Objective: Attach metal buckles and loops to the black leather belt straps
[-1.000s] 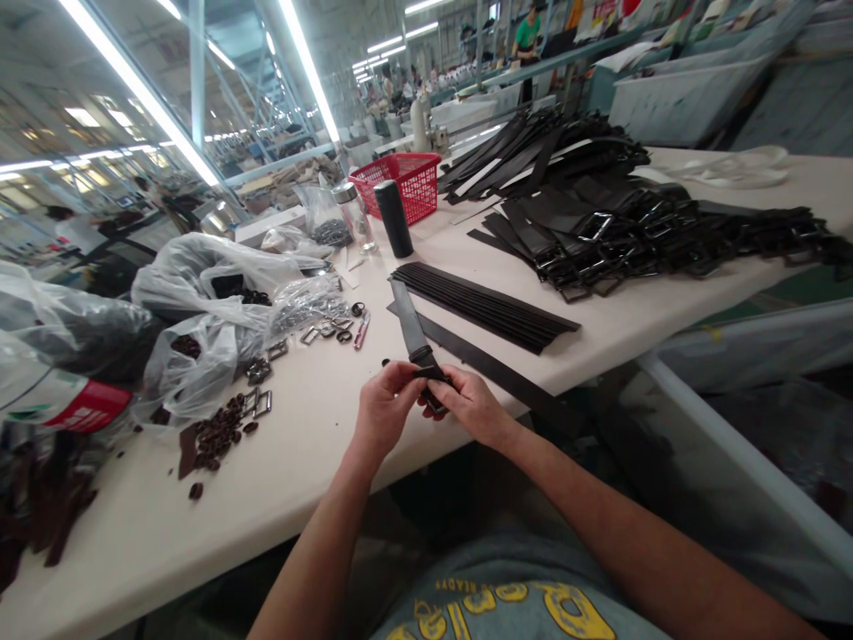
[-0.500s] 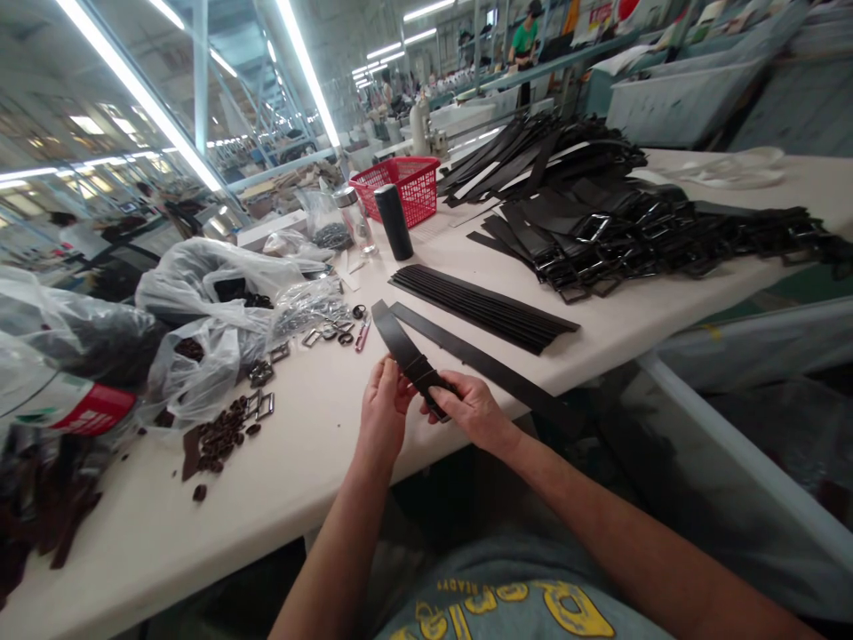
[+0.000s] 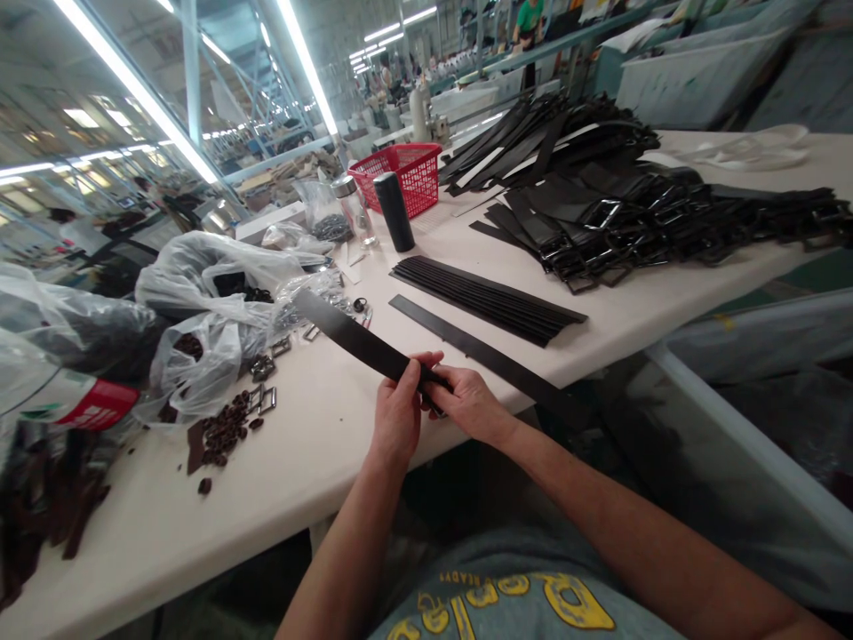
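Note:
Both hands hold one dark leather strap [image 3: 356, 340] over the table's front edge. My left hand [image 3: 403, 404] is closed round it, thumb on top, and my right hand [image 3: 465, 402] grips its near end. The strap's free part points up and left over the table. What lies at the end between my fingers is mostly hidden. Just beyond my hands a single flat strap [image 3: 466, 345] lies slanting on the table, its near end past the edge. Behind it is a row of stacked dark strips [image 3: 486, 298].
Buckled belts [image 3: 600, 222] are heaped at the right. A red basket [image 3: 406, 178], a black bottle [image 3: 394, 213] and a glass bottle [image 3: 356, 213] stand at the back. Plastic bags [image 3: 206, 338], small brown loops [image 3: 227, 431] and loose buckles [image 3: 263, 399] lie left. A person [image 3: 530, 22] is far behind.
The held strap's free end has swung left and down, and more of its length shows. My left hand has moved slightly right, closer to my right hand. The view has shifted a little.

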`<state>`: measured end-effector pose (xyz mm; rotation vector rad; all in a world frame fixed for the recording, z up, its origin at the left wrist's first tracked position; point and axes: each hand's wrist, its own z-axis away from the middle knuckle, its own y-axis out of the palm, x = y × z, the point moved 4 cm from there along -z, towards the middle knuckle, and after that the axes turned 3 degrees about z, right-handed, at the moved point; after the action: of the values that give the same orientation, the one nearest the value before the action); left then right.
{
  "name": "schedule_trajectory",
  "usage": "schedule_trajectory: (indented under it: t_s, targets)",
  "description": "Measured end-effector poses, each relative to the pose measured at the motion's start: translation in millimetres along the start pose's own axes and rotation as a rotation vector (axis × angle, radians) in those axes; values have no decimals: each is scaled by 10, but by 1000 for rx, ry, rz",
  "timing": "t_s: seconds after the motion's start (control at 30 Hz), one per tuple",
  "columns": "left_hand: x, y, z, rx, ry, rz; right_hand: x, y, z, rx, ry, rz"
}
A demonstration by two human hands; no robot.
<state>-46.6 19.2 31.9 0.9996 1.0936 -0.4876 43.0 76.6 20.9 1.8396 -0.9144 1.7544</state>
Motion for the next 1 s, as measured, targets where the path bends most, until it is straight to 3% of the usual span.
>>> schedule_trajectory:
  t_s: [0.43, 0.57, 0.77, 1.0]
  targets:
    - [96, -41, -19, 114, -4, -273, -4, -67, 56, -17, -104, 34]
    - [110, -88, -5, 17, 16, -194, 44, -83, 87, 37, -133, -38]
    - [144, -167, 15, -101, 24, -93, -25, -55, 81, 143, 61, -122]
    - [135, -111, 20, 27, -17, -215, 76, -88, 90, 31, -75, -59]
